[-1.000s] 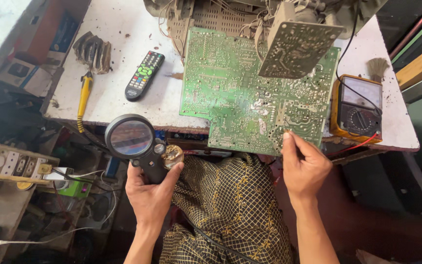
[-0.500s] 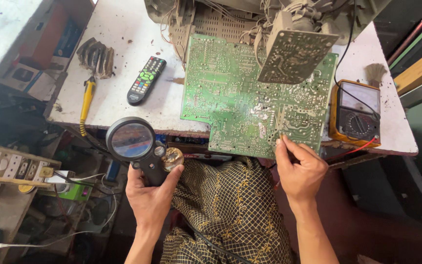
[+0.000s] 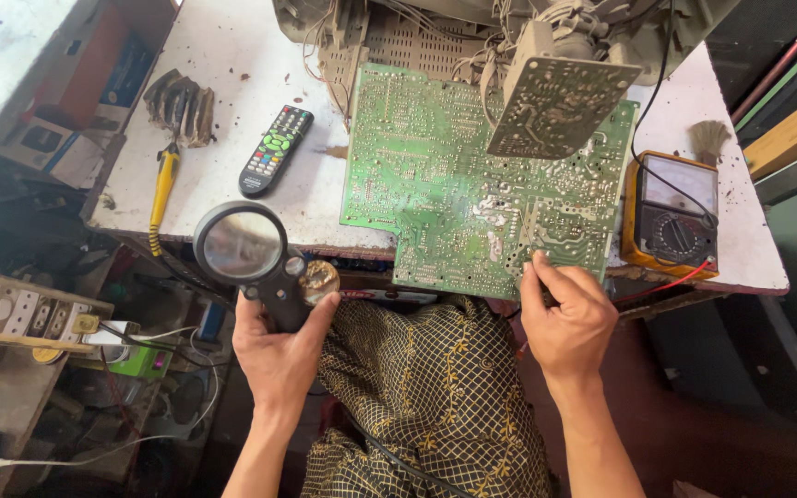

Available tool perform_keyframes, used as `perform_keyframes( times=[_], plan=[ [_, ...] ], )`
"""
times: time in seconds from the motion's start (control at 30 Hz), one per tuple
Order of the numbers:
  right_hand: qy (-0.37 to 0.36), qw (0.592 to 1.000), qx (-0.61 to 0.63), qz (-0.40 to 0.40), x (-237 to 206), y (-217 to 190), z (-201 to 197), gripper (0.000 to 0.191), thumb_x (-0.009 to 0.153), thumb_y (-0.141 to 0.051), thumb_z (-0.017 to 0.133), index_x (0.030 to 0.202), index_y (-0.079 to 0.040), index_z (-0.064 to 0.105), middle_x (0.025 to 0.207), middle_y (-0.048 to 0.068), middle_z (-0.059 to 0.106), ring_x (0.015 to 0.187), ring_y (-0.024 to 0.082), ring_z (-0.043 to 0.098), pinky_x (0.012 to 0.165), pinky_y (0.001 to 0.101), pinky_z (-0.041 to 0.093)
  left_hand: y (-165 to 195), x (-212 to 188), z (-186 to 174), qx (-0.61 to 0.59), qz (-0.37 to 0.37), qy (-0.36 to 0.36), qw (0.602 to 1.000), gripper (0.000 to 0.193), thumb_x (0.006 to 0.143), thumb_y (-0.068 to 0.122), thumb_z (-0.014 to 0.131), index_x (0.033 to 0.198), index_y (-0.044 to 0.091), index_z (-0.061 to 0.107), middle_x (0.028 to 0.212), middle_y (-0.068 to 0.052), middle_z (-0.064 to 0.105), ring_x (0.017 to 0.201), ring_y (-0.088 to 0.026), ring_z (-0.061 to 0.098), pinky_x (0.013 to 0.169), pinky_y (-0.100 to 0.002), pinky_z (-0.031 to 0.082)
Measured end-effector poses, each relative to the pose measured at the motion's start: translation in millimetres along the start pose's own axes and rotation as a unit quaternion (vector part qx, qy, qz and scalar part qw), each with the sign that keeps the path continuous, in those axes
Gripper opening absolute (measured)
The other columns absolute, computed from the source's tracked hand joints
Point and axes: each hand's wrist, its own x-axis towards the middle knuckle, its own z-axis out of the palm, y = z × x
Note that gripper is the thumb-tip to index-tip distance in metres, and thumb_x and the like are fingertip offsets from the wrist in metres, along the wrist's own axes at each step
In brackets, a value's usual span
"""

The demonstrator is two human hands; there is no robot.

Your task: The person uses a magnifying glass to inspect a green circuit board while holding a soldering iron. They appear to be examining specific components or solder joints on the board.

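My left hand grips the black handle of a round magnifying glass, held below the white table's front edge, left of the board. A large green circuit board lies solder side up on the white table, its near part overhanging the edge. My right hand pinches the board's near right corner, thumb on top. A smaller grey circuit board hangs by wires over the big one.
A black remote control and a yellow-handled brush lie at the table's left. A yellow analog multimeter sits at the right with a red lead. An opened appliance chassis stands behind. A power strip lies lower left.
The view has shifted slightly. Both hands stay about where they were, the left on the magnifier, the right at the board's near corner.
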Motion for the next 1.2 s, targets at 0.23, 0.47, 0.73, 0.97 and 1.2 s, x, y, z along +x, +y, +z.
perform_keyframes(
  times=[0.23,0.47,0.73,0.97,1.2],
  plan=[
    [-0.004,0.991,0.086,0.104,4.3,3.8,-3.2,0.017,0.101,-0.01,0.074,0.115,0.0,0.077,0.081,0.006,0.074,0.07,0.008,0.067,0.065,0.0239,0.051,-13.6,28.6,2.9,-0.009,0.005,-0.008,1.0,0.042,0.084,0.003,0.083,0.12,0.001,0.06,0.107,-0.005,0.073,0.094,-0.01,0.071,0.083,-0.025,0.057],
    [-0.045,0.962,0.14,0.229,3.5,2.4,0.2,0.021,0.104,-0.019,0.067,0.103,-0.001,0.078,0.063,-0.001,0.064,0.053,0.003,0.052,0.048,0.0227,0.04,-24.2,55.7,9.3,0.001,0.03,-0.014,0.999,0.045,0.086,0.003,0.081,0.125,0.001,0.06,0.11,-0.005,0.074,0.096,-0.01,0.071,0.085,-0.025,0.057],
    [-0.017,0.968,0.144,0.204,-2.4,-0.8,-1.6,0.018,0.103,-0.017,0.07,0.106,-0.001,0.078,0.067,0.0,0.066,0.059,0.003,0.054,0.053,0.0225,0.043,-21.7,67.0,13.8,0.114,0.026,-0.011,0.993,0.042,0.083,0.013,0.083,0.119,0.003,0.064,0.094,-0.005,0.078,0.079,-0.009,0.073,0.071,-0.026,0.057],
    [-0.003,0.999,-0.001,0.053,-6.2,-10.3,-4.2,0.016,0.096,-0.012,0.078,0.105,0.001,0.077,0.085,0.012,0.075,0.07,0.015,0.07,0.067,0.029,0.054,-27.4,74.4,14.5,0.216,0.066,0.002,0.974,0.042,0.08,0.021,0.088,0.11,0.0,0.066,0.092,-0.013,0.078,0.077,-0.017,0.074,0.07,-0.034,0.056],
    [-0.151,0.985,0.07,0.035,-25.0,-91.1,26.8,0.017,0.097,-0.015,0.073,0.109,-0.003,0.074,0.078,0.014,0.072,0.066,0.025,0.072,0.062,0.0364,0.055,-32.2,49.7,-13.7,0.122,0.079,0.071,0.987,0.04,0.082,0.022,0.088,0.108,0.002,0.067,0.091,-0.007,0.076,0.077,-0.012,0.068,0.072,-0.03,0.056]
  ],
)
